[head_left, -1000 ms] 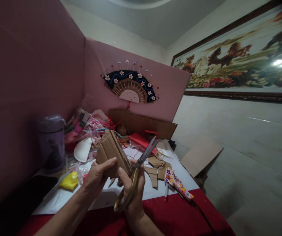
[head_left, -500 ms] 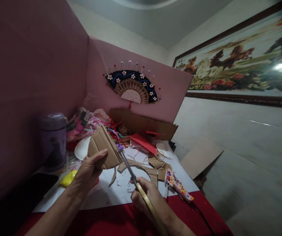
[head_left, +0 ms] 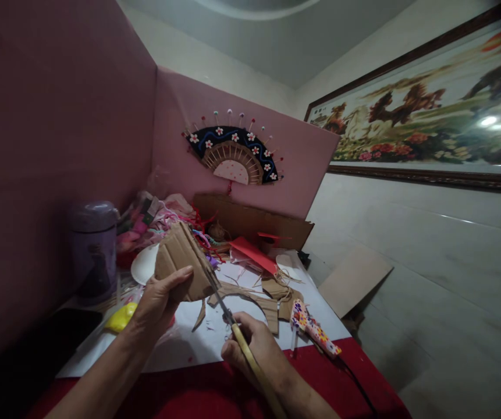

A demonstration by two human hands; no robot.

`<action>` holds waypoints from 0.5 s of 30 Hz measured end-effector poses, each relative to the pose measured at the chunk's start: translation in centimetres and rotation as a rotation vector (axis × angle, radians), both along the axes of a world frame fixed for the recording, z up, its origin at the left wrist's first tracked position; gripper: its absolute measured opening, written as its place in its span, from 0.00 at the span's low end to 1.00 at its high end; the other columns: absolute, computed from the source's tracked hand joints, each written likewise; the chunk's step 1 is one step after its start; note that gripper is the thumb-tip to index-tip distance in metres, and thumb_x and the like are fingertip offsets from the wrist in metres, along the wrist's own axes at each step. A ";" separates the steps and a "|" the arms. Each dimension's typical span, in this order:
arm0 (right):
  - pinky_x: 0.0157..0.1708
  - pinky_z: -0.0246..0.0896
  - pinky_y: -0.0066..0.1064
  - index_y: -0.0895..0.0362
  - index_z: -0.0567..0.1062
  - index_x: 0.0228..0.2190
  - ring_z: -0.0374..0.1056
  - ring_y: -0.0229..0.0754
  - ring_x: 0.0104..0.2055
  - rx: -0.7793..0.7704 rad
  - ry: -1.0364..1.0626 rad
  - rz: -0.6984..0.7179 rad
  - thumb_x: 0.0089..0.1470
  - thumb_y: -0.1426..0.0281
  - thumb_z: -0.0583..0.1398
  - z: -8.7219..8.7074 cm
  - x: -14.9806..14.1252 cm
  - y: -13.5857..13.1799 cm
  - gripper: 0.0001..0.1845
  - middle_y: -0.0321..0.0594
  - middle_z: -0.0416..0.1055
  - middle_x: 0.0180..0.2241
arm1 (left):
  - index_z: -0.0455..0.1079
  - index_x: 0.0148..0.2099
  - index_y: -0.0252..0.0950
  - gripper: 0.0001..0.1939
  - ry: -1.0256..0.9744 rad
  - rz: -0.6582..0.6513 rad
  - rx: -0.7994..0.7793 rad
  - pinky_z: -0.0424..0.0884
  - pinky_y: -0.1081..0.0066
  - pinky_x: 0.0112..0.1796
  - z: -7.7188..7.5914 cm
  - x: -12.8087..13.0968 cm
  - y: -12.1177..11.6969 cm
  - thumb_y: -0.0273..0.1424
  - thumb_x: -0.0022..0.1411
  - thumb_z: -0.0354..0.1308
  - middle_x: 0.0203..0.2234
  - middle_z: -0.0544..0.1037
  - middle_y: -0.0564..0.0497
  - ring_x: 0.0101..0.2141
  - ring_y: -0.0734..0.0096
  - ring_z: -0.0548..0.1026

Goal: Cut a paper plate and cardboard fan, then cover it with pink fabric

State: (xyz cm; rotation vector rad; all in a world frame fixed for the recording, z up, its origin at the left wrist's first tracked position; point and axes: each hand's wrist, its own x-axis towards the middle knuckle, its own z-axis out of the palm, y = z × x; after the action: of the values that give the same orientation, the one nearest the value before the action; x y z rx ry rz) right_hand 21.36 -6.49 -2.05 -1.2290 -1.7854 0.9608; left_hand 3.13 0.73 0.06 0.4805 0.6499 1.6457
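My left hand (head_left: 156, 302) grips a piece of brown cardboard (head_left: 177, 256), thumb lying across its face, and holds it tilted above the table. In my right hand (head_left: 261, 349) is a pair of scissors with yellowish handles (head_left: 245, 347). The scissor blades run up along the right edge of the cardboard, and their tips are hard to make out against it. Beneath, on white paper, lie a curved cardboard strip (head_left: 254, 299) and a small cardboard sliver (head_left: 199, 316).
A flower-patterned glue gun (head_left: 313, 329) with a cord lies at right. Left stand a purple flask (head_left: 95, 250) and a yellow packet (head_left: 121, 317). Behind are red paper (head_left: 253, 254), tangled craft materials (head_left: 176, 212) and a decorated fan (head_left: 233, 148) on a pink board.
My right hand and the scissors have shifted a little left, and the blades reach further along the cardboard's edge. My left hand keeps its grip.
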 end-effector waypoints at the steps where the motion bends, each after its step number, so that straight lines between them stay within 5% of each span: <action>1: 0.21 0.47 0.25 0.59 0.70 0.32 0.51 0.35 0.22 -0.001 -0.001 0.003 0.43 0.49 0.61 0.0 -0.1 0.1 0.25 0.31 0.58 0.19 | 0.74 0.27 0.30 0.11 0.012 0.000 0.014 0.75 0.81 0.23 0.0 0.0 0.0 0.11 0.42 0.61 0.20 0.80 0.51 0.21 0.74 0.77; 15: 0.19 0.44 0.24 0.58 0.74 0.26 0.48 0.34 0.21 0.119 -0.031 -0.087 0.41 0.44 0.59 -1.2 -0.4 0.6 0.28 0.31 0.56 0.16 | 0.75 0.33 0.31 0.17 0.093 -0.013 0.079 0.75 0.77 0.23 -0.1 0.0 -0.3 0.17 0.36 0.68 0.21 0.81 0.51 0.21 0.71 0.77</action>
State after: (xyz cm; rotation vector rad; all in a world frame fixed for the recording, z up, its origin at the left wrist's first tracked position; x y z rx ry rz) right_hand 20.92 -5.86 -3.29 -1.2409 -1.7715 0.7792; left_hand 3.18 0.48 0.00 0.6208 0.6504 1.6488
